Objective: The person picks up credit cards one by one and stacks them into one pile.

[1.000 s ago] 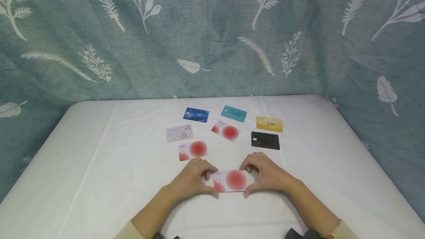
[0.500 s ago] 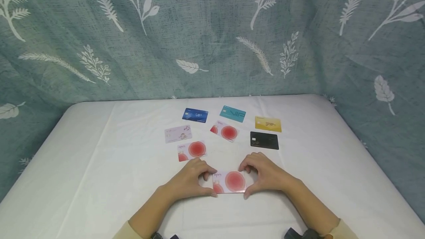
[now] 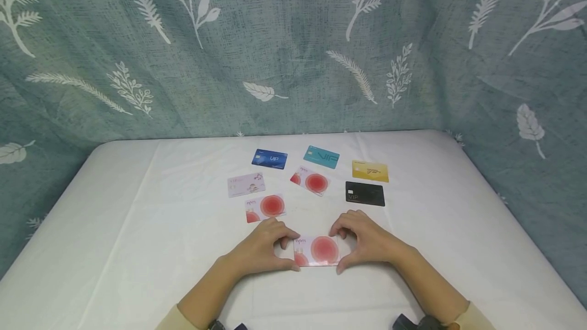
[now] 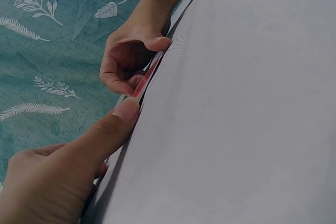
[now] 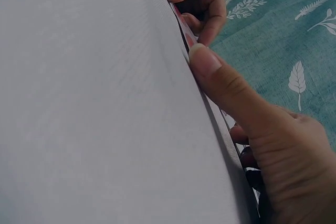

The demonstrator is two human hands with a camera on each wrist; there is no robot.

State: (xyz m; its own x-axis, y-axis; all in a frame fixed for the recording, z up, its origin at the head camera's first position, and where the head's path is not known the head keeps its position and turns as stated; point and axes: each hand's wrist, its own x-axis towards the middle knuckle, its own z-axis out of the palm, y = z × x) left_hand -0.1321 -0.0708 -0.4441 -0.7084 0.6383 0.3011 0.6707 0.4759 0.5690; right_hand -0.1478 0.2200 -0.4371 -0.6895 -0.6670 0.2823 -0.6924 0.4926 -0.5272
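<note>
A pink-and-white card (image 3: 323, 251) with a large red circle lies at the near middle of the table. At its left end, my left hand (image 3: 263, 246) grips the card's corners between thumb and forefinger. The opposite end is held the same way by my right hand (image 3: 364, 241). From the left wrist view, the card (image 4: 148, 77) appears nearly edge-on, with the left thumb (image 4: 126, 109) at its near corner. In the right wrist view the right thumb (image 5: 205, 61) touches the card's corner.
Beyond the hands lie two similar red-circle cards (image 3: 272, 206), a pale lilac card (image 3: 246, 185), a blue card (image 3: 269, 159), a teal card (image 3: 321, 157), a yellow card (image 3: 370, 171) and a black card (image 3: 365, 194). A leaf-patterned green curtain (image 3: 293, 65) hangs behind the white table (image 3: 151, 248).
The whole head view shifted slightly left between the first and second frames. Both hands keep their hold on the card, which stays in practically the same place.
</note>
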